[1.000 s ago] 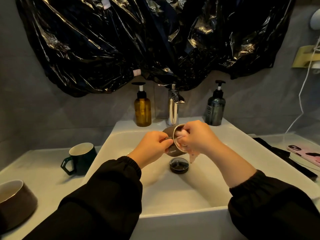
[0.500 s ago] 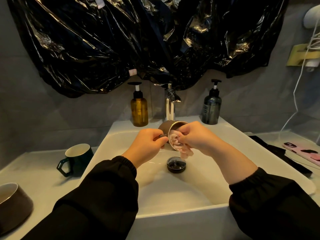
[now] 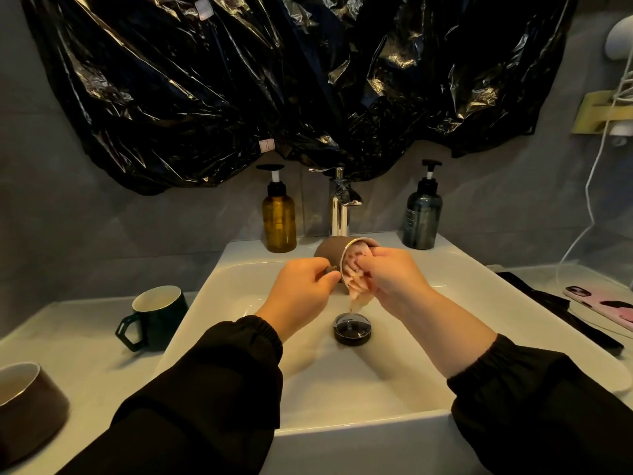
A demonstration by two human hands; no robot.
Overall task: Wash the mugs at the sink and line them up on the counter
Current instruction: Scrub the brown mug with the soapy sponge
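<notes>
A brown mug (image 3: 331,251) lies on its side over the white sink basin (image 3: 239,269), its mouth facing me. My left hand (image 3: 301,289) grips the mug by its handle. My right hand (image 3: 394,279) holds a pink cloth (image 3: 356,282) pushed into the mug's mouth, part of the cloth hanging out below. A dark green mug (image 3: 156,317) stands upright on the counter to the left of the basin. A wider brown mug (image 3: 27,409) sits at the near left counter edge, partly cut off by the frame.
A chrome faucet (image 3: 339,207) stands behind the basin between an amber pump bottle (image 3: 279,221) and a dark pump bottle (image 3: 422,217). A black drain plug (image 3: 352,328) sits in the basin. A pink phone (image 3: 603,303) and a black cloth (image 3: 555,306) lie on the right counter.
Both hands and the brown mug have lifted a little toward the faucet. The cloth has shifted inside the mug's mouth. The camera has tilted upward slightly.
</notes>
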